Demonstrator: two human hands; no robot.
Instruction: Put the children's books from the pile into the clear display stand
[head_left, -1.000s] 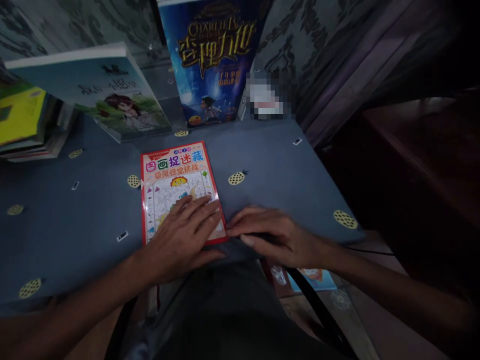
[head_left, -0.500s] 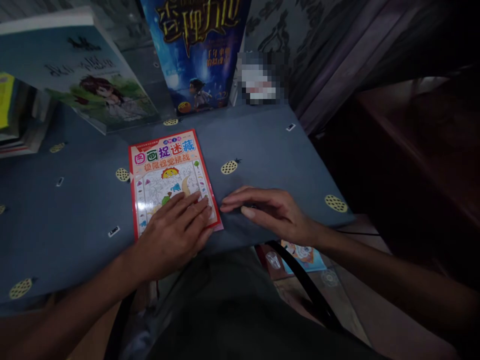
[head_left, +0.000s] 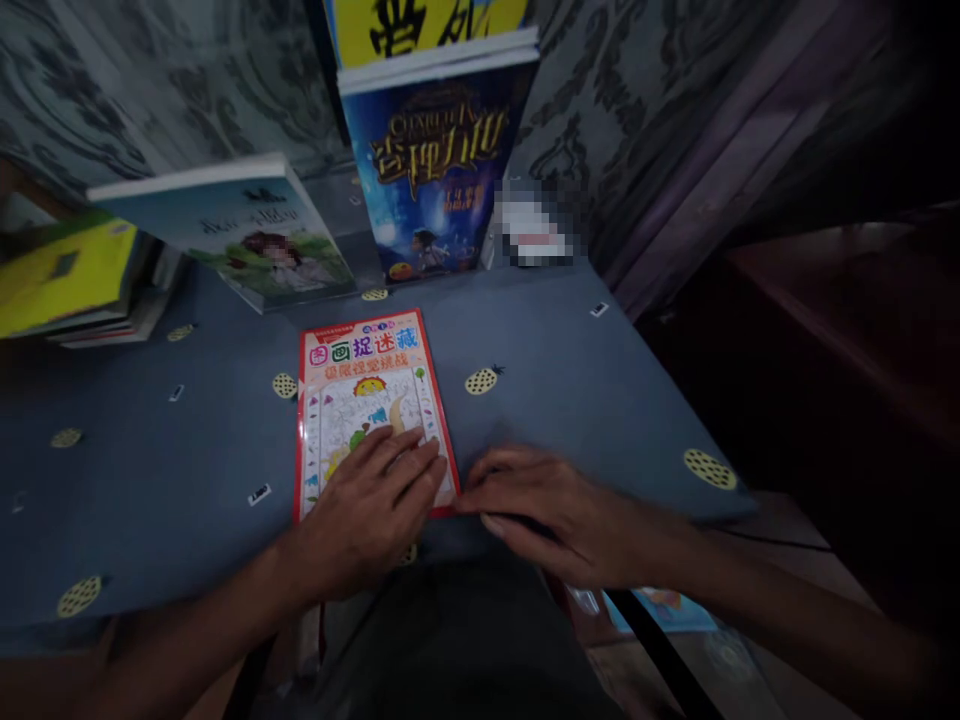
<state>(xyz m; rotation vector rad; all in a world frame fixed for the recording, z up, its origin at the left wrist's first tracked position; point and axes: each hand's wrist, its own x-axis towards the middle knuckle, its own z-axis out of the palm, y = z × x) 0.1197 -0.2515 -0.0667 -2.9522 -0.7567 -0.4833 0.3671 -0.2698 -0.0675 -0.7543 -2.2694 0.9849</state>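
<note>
A red-bordered activity book with a sun and line drawings on its cover lies closed on the table. My left hand rests flat over its lower part, fingers stretched, covering some of the picture. At the book's lower right corner are the fingertips of my right hand. Those fingers lie close together and bent a little, with a gap between them and the thumb. They appear to touch the corner; no page is lifted.
The table has a grey-blue cloth with pineapple prints. Behind the activity book stand a green-white book and a blue book. A stack of books lies at far left. A blurred-out white object sits near the wall.
The view has tilted up, so everything sits lower and further right. My right fingertips have come down from beside the book to its lower right corner. My left hand stays on the cover.
</note>
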